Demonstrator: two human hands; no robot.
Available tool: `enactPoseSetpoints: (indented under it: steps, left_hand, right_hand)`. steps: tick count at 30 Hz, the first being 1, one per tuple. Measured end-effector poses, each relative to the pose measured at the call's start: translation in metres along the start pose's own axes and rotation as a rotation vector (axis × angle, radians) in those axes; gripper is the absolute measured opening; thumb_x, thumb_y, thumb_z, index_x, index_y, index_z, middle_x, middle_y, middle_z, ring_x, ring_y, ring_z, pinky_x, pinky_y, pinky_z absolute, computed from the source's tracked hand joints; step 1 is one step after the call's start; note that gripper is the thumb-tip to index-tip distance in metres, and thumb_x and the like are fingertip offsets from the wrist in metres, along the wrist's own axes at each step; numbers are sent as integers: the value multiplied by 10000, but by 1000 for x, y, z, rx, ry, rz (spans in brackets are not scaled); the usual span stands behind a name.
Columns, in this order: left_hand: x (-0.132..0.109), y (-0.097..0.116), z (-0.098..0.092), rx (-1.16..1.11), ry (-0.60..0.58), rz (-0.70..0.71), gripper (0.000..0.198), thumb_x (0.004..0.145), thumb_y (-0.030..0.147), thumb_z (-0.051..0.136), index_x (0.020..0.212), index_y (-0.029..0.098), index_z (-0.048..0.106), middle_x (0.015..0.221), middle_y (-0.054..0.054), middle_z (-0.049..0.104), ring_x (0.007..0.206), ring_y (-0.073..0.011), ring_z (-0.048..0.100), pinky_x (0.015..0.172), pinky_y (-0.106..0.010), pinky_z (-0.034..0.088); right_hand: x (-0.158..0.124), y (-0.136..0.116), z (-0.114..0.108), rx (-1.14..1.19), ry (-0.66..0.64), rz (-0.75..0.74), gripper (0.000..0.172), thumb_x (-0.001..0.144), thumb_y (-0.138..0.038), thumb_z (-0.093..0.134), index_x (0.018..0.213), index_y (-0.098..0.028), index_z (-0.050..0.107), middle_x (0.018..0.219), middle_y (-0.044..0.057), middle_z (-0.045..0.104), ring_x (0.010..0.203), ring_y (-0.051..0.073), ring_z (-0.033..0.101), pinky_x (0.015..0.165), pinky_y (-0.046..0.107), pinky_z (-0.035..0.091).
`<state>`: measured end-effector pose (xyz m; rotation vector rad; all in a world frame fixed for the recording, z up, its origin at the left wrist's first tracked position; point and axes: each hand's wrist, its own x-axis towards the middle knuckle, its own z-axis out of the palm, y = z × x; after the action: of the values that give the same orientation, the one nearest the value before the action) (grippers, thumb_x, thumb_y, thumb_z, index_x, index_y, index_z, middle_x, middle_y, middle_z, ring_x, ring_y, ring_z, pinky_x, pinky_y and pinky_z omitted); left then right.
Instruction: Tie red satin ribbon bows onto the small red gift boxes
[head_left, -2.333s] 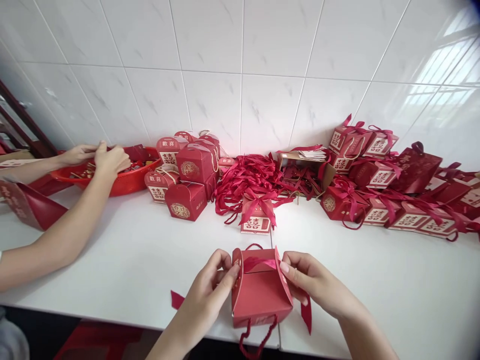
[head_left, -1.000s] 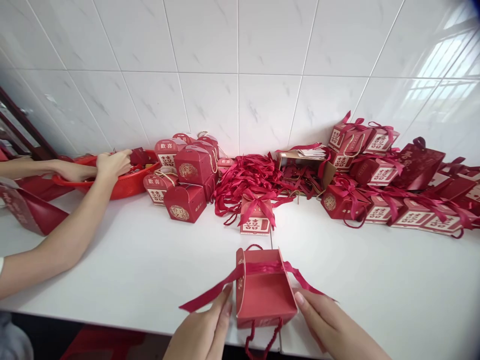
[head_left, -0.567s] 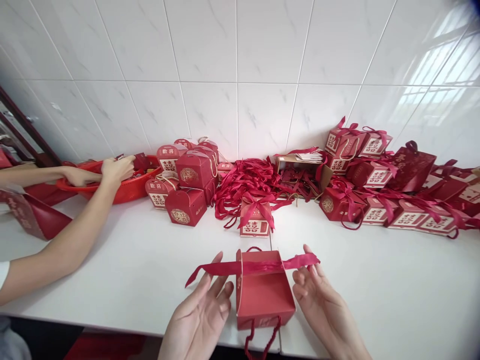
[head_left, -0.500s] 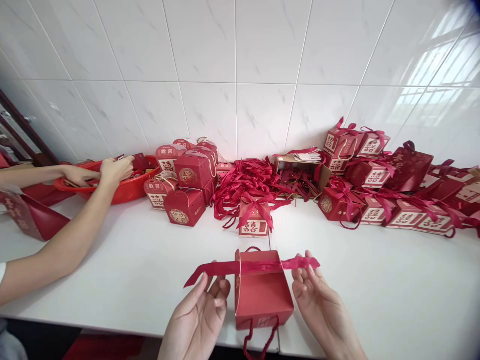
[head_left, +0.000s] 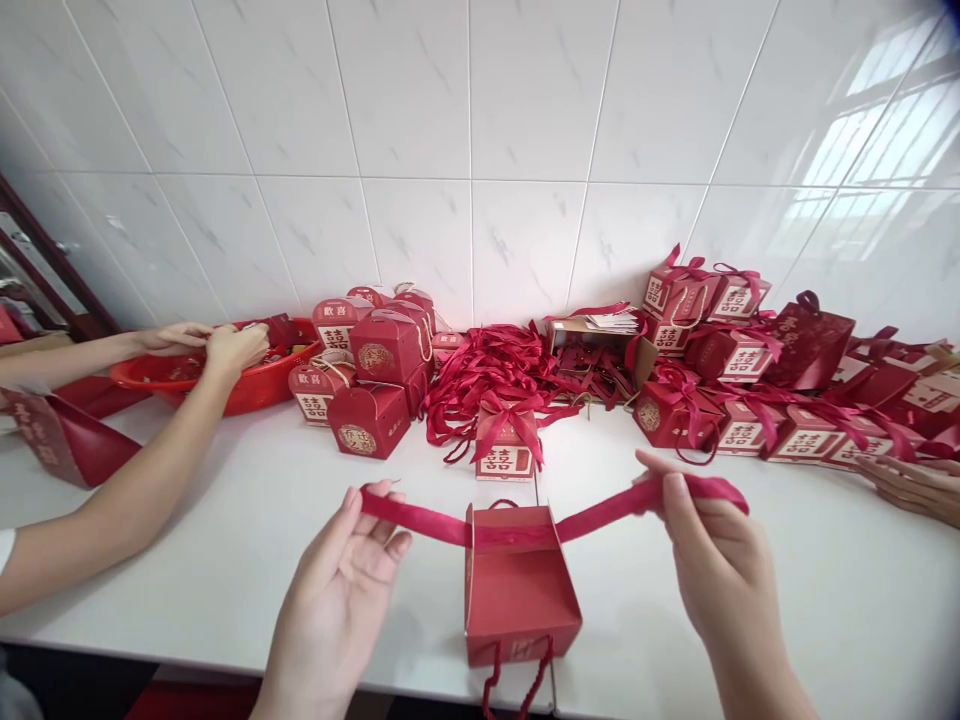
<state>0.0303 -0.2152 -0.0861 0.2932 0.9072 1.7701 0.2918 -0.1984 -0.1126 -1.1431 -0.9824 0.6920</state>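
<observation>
A small red gift box (head_left: 520, 588) with a cord handle sits at the near edge of the white table (head_left: 240, 540). A red ribbon (head_left: 420, 518) is threaded through its top and stretches out both ways. My left hand (head_left: 341, 580) pinches the ribbon's left end, left of the box. My right hand (head_left: 709, 560) grips the ribbon's right end, raised to the right of the box.
Another person's hands (head_left: 217, 345) reach into a red basket (head_left: 247, 372) at far left. Finished red boxes (head_left: 375, 370), a loose ribbon pile (head_left: 495, 365), a tied box (head_left: 508, 445) and many ribboned boxes (head_left: 750, 400) line the tiled wall. A third hand (head_left: 911, 485) rests at right.
My hands have moved up and apart from beside the box, taking hold of the ribbon's ends and pulling it taut. A hand has appeared at the right edge.
</observation>
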Motion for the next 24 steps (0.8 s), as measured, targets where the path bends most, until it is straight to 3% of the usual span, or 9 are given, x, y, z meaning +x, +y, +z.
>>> enactPoseSetpoints:
  steps: [2,4,8,12,19,24]
  left_hand:
    - [4,9,14,74,-139,91,65,737,233,727,779,184,724,780,0,703,713,-125,644,593,-207,555]
    - [6,18,30,193,-288,197,128,687,265,777,783,190,738,769,7,705,731,-122,632,632,-200,537]
    - [8,33,66,413,-508,350,142,730,289,747,831,190,759,728,-8,703,733,-126,615,682,-214,501]
    - [4,46,96,525,-702,389,169,788,337,688,787,185,760,764,-24,711,759,-143,622,705,-236,488]
    - [-3,51,115,588,-790,417,212,826,365,644,864,189,756,801,-34,721,805,-163,647,747,-258,488]
    - [-3,50,114,595,-763,447,250,831,388,633,896,175,748,795,-39,718,833,-182,646,773,-286,479]
  right_hand:
    - [10,-24,2,-212,-38,-166,285,847,-421,610,979,-189,713,983,93,693,817,202,619,687,314,521]
    - [20,-47,8,-281,-91,-294,256,840,-406,619,957,-196,707,970,87,698,770,194,625,625,294,521]
    - [37,-82,27,-213,-224,-418,255,878,-399,571,954,-191,696,750,45,675,664,161,616,575,266,511]
    - [49,-97,47,-70,-343,-445,220,833,-383,640,899,-183,707,796,41,687,722,166,635,631,273,526]
    - [52,-105,59,135,-527,-354,172,827,-349,654,858,-188,706,799,24,692,738,145,634,664,262,525]
    - [51,-107,58,171,-532,-350,176,810,-357,673,883,-202,709,817,27,693,744,151,635,664,281,539]
